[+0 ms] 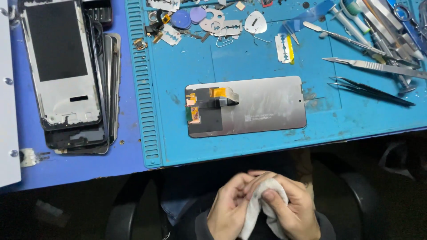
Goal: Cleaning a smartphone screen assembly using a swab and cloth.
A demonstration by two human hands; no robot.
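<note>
Far left: stack of phone frames (73,84), piled unevenly on the darker blue surface, well apart from the hands. Centre of blue repair mat (178,146): phone screen panel (249,111) lying back side up, orange flex cable (222,93) folded over it, untouched. Above and right: razor blades (284,48), picks, scalpel (373,66), black tweezers (373,89), all loose. Below table edge, over the lap: left hand (229,209) and right hand (291,209) both closed around a white cloth (262,206), fingers pinching and kneading it between them. Risks, as judgement: exposed flex could snag or crease if cloth drags across panel; lint or grit from cloth could scratch; loose blades near reach path could nick fingers.
</note>
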